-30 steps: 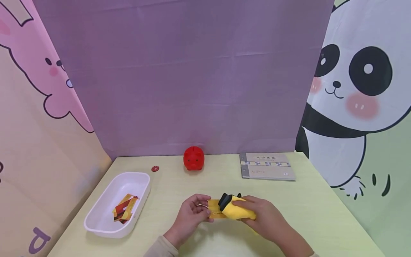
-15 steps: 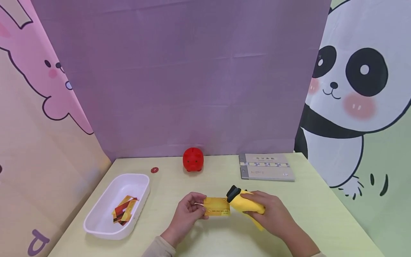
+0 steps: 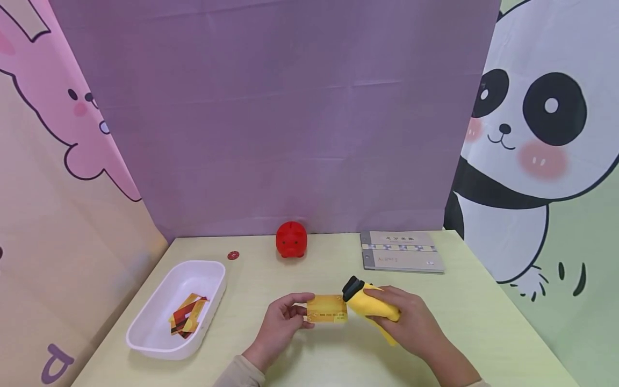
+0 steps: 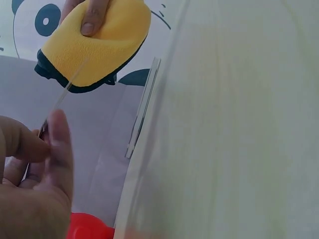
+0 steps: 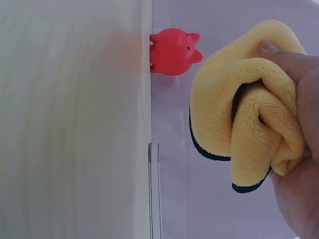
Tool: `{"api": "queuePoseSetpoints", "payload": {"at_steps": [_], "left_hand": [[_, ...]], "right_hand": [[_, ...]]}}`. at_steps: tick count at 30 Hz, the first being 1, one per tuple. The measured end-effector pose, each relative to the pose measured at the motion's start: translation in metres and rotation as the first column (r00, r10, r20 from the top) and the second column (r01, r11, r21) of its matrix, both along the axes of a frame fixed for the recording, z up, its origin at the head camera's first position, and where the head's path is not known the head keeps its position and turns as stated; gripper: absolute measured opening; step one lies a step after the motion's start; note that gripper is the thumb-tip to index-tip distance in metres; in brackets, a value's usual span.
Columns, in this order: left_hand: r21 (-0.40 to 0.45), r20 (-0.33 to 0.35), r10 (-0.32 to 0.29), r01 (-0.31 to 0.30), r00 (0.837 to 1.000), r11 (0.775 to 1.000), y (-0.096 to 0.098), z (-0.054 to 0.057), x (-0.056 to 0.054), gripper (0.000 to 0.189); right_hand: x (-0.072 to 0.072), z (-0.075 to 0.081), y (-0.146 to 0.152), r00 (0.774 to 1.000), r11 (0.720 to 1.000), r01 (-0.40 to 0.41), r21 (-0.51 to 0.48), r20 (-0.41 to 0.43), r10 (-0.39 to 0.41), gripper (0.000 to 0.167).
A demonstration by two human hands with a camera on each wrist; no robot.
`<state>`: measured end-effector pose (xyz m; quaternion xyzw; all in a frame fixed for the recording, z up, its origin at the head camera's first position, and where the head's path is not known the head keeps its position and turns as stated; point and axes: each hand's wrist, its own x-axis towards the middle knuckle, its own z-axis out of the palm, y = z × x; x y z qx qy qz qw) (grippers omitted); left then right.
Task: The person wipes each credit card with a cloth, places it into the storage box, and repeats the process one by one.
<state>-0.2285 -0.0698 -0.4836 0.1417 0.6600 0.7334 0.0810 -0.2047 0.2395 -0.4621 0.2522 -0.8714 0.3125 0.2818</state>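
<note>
Held up over the front of the table is a gold bank card (image 3: 327, 309), its left edge pinched by my left hand (image 3: 285, 327). In the left wrist view the card (image 4: 70, 83) appears edge-on as a thin line. My right hand (image 3: 411, 325) grips a bunched yellow cloth (image 3: 372, 306) with a dark border, just right of the card. The right wrist view shows the cloth (image 5: 249, 99) folded and fuzzy, with the thumb pressed on it and the other fingers mostly hidden.
A white plastic tub (image 3: 147, 322) at the left contains several gold and red cards (image 3: 187, 317). Along the back are a small red round token (image 3: 234, 255), a red piggy bank (image 3: 292, 239) and a grey notebook (image 3: 402, 251). A purple curtain (image 3: 290, 118) hangs behind the table.
The cloth covered the card's right part a second ago; my right hand has drawn it to the right, off the card. The left hand keeps its pinch, with the card raised slightly.
</note>
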Motion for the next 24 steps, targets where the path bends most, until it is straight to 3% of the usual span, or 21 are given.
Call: {"api": "queuePoseSetpoints", "payload": {"at_steps": [7,12,19,24], "left_hand": [[-0.032,-0.045,0.021,-0.022,0.999,0.999,0.0003,-0.0027,-0.0004,0.034],[-0.011,-0.038,0.033,-0.033,0.999,0.999,0.0011,-0.0054,-0.0024,0.022],[0.033,0.004,-0.007,0.007,1.000,0.999,0.0014,-0.0049,-0.0022,0.023],[0.015,0.010,-0.033,0.032,0.999,0.999,0.0008,-0.0049,-0.0011,0.042]], "right_hand": [[-0.0005,-0.0016,-0.0001,1.000,1.000,0.005,0.003,-0.012,-0.005,0.061],[-0.0014,-0.0027,0.0000,1.000,1.000,-0.007,-0.004,-0.026,0.007,0.062],[-0.0009,-0.0018,0.0000,0.999,1.000,0.009,-0.002,-0.034,-0.009,0.059],[-0.0007,-0.0005,-0.0002,0.999,1.000,0.026,-0.011,-0.035,-0.026,0.060]]}}
